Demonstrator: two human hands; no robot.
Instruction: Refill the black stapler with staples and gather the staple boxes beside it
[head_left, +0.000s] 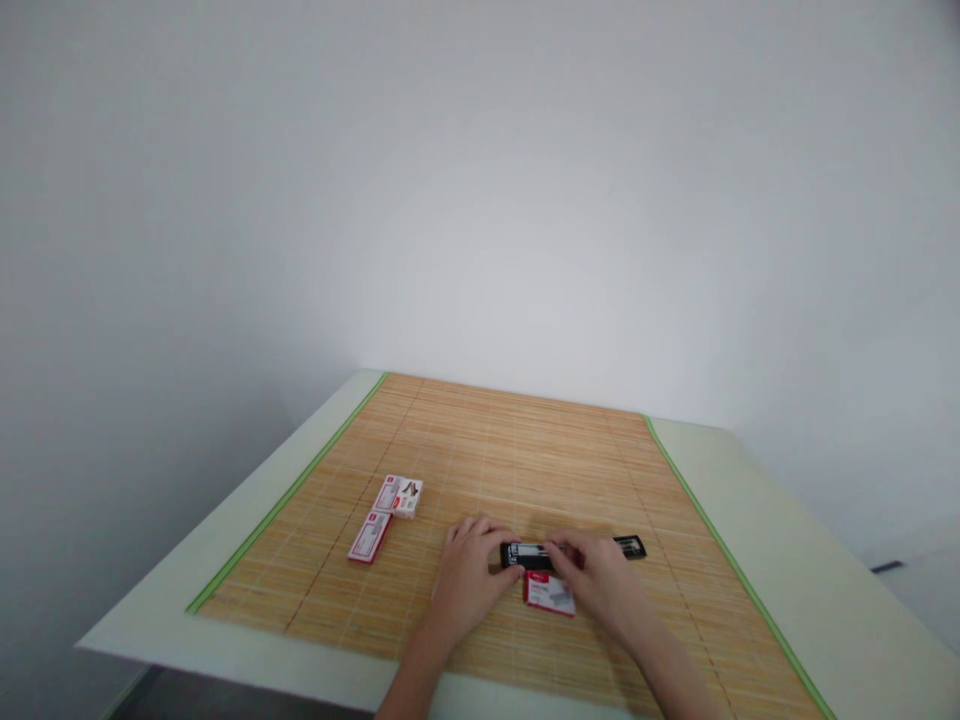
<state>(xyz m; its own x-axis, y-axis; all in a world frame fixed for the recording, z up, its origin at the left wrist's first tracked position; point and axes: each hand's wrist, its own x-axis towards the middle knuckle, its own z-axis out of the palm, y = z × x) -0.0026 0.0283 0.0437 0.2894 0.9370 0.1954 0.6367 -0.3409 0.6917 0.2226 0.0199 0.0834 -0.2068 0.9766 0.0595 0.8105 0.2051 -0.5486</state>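
A black stapler (527, 556) lies opened out flat on the bamboo mat, its metal staple channel facing up. My left hand (470, 568) grips its left end between thumb and forefinger. Over the middle of the stapler, my right hand (598, 572) has its thumb and fingers pinched together at the channel; whatever they hold is hidden. The stapler's other end (631, 547) sticks out beyond the right hand. Just in front of the stapler, partly under the right hand, is a red and white box (550, 593).
To the left lie two flat red and white boxes, a nearer one (370, 537) and a farther one (387, 493), beside a small white box (407, 498) with a stapler picture. The bamboo mat (517, 440) with green edges covers much of the white table (142, 630). A wall stands behind.
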